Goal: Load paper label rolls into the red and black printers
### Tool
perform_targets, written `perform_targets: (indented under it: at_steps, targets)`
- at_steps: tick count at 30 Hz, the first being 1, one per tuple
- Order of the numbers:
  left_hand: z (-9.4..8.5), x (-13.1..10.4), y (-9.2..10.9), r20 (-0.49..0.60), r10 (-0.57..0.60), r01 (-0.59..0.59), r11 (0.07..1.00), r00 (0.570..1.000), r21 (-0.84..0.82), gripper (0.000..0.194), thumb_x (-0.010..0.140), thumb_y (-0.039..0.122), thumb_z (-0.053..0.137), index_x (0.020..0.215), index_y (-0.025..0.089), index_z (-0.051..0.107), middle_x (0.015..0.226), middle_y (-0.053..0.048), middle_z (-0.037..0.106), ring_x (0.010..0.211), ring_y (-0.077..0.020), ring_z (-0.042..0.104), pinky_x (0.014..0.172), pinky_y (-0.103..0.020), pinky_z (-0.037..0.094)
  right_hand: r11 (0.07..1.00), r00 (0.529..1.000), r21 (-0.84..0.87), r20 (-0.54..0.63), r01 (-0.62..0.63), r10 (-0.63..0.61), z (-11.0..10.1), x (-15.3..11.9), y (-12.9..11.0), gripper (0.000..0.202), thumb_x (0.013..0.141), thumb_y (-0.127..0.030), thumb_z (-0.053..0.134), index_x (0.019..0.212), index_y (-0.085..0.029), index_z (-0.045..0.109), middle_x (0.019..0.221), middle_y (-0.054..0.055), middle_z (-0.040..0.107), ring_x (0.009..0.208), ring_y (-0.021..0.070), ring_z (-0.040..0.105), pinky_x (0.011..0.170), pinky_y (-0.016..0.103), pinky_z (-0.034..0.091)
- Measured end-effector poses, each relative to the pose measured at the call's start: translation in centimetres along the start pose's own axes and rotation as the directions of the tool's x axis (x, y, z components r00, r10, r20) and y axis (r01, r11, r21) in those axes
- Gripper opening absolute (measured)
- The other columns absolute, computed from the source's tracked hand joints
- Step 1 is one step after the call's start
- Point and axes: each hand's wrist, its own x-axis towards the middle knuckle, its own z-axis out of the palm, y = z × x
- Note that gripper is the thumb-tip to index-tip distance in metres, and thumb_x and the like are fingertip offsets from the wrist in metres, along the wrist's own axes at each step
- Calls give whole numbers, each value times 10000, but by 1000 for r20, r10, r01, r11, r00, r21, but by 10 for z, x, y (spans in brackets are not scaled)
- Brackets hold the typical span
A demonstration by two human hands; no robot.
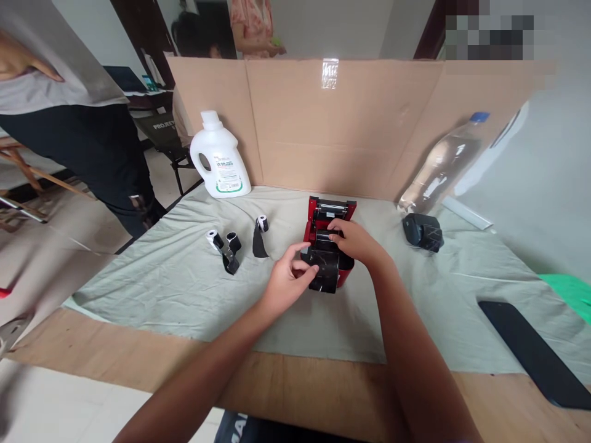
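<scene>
Reaching into the open red device, the right hand sets bent fingers and thumb at the right end of the black roll, in the head view; whether it grips cannot be told. The left hand is partly curled, thumb against the black strip draped over the device's front; its grip cannot be told either. The device stands mid-cloth, lid raised, between the white jug and the clear bottle.
</scene>
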Motion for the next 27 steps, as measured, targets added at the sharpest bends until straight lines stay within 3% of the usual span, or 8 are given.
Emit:
perform_targets:
  at_steps: [5, 10, 14, 16, 18, 22, 24, 27]
  targets:
    - [-2, -4, -2, 84, 103, -123, 951, 991, 284, 453, 847, 318, 669, 1281, 210, 600, 629, 60, 596, 483, -71, 484, 530, -188, 426, 982, 997, -172, 6, -78, 81, 10, 7, -5, 209, 879, -171, 558, 1047, -240, 661, 1060, 72, 721, 1172, 294, 528, 924, 396, 436]
    - [-4, -5, -11, 203, 326, -380, 701, 923, 604, 507, 828, 288, 691, 1327, 238, 615, 741, 17, 722, 546, -110, 607, 626, -228, 514, 983, 992, -134, -35, -122, 119, 12, 9, -6, 216, 831, -164, 599, 1013, -224, 699, 1075, 61, 740, 1153, 282, 555, 920, 383, 445]
    - [-9, 0, -22, 239, 460, -490, 565, 855, 664, 374, 917, 174, 534, 1255, 237, 679, 904, -25, 786, 606, -119, 671, 620, -223, 522, 992, 995, 93, -31, -88, 91, -1, 6, 0, 173, 843, -294, 596, 882, -211, 743, 896, 48, 752, 899, 236, 650, 798, 349, 486]
    - [-11, 2, -25, 262, 522, -548, 524, 812, 652, 366, 945, 167, 493, 1248, 235, 687, 969, -34, 790, 657, -126, 697, 623, -223, 526, 980, 993, 163, -11, -115, 119, -12, 3, 4, 267, 844, -419, 596, 743, -209, 726, 714, 35, 703, 732, 216, 633, 692, 345, 479]
    - [-13, 4, -26, 279, 564, -590, 500, 777, 634, 361, 966, 185, 478, 1258, 239, 683, 974, -36, 789, 695, -132, 710, 633, -223, 532, 968, 977, 175, -79, -181, 198, -21, 1, 9, 365, 826, -524, 605, 676, -201, 686, 665, 40, 667, 702, 218, 613, 663, 348, 464]
    - [-13, 2, -25, 295, 586, -625, 506, 755, 595, 346, 976, 207, 476, 1243, 242, 693, 916, -40, 776, 713, -134, 707, 643, -220, 532, 929, 892, 315, -335, -196, 302, -21, 4, 15, 475, 795, -604, 632, 1014, -182, 650, 1011, 98, 710, 841, 228, 634, 767, 370, 481]
    - [-13, 1, -23, 298, 581, -626, 517, 758, 583, 341, 977, 205, 471, 1228, 233, 700, 860, -41, 763, 683, -131, 694, 628, -216, 522, 905, 889, 412, -366, -111, 275, -14, 9, 16, 557, 809, -590, 622, 1209, -206, 564, 1170, 108, 678, 854, 205, 639, 810, 374, 485]
    - [-13, 0, -20, 304, 590, -630, 488, 748, 605, 345, 983, 206, 453, 1217, 227, 706, 781, -34, 738, 637, -127, 671, 606, -213, 509, 865, 890, 502, -387, -17, 241, -4, 15, 16, 487, 833, -572, 586, 1180, -233, 556, 1158, 80, 672, 821, 178, 629, 795, 353, 485]
